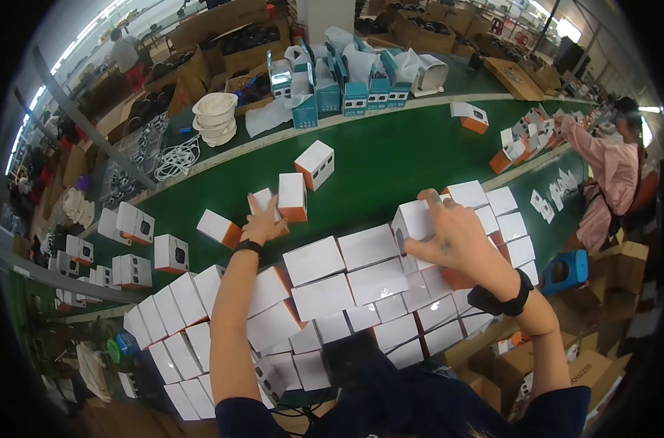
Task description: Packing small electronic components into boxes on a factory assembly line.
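Observation:
My left hand point(262, 226) reaches out onto the green conveyor belt point(390, 157) and grips a small white and orange box point(261, 201). Another such box point(292, 196) stands just right of it, and one point(219, 228) lies to its left. My right hand point(452, 232) holds a white box point(412, 221) upright at the far edge of a packed block of white boxes point(324, 281) in front of me. Both wrists wear dark bands.
More white and orange boxes point(315, 163) ride the belt. Teal and white cartons point(346, 80) and a stack of white discs point(215, 117) sit beyond it. A person in pink point(609, 179) works at the right. Brown cartons point(602, 365) stand lower right.

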Tool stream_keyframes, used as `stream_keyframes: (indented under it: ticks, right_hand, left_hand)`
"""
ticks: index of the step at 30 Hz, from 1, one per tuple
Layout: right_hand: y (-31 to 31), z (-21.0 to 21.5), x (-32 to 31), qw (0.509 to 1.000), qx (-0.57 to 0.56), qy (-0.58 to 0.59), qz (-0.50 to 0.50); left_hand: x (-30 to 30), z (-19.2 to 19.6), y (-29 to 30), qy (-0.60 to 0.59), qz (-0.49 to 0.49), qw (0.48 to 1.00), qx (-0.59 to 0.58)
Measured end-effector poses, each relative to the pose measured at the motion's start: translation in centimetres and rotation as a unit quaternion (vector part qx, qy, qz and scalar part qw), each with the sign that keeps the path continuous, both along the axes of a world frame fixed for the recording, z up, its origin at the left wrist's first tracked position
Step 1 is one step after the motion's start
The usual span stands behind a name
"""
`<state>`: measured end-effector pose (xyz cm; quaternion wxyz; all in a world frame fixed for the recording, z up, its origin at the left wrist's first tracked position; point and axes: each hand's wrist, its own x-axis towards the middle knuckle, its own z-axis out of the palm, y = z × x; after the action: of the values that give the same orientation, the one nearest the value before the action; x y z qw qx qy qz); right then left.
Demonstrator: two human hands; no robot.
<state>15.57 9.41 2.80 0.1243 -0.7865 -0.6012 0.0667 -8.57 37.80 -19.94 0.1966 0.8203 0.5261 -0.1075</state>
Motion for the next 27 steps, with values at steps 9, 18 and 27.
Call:
stream_keyframes:
  ticks: [9,18,27]
  right_hand:
    - [-0.5,-1.0,0.2,0.999,0.048,-0.004,0.004]
    - [-1.7,-0.7,1.1,0.992,0.062,0.104,-0.025]
    - [-1.8,-11.2,-1.5,0.981,0.051,-0.187,0.01]
  left_hand:
    - [0.5,0.1,-0.4,-0.016,-0.032,0.999,0.014]
    - [0.5,0.1,-0.4,-0.046,-0.066,0.996,0.022]
    - [0.9,0.4,-0.6,-0.086,-0.105,0.99,0.035]
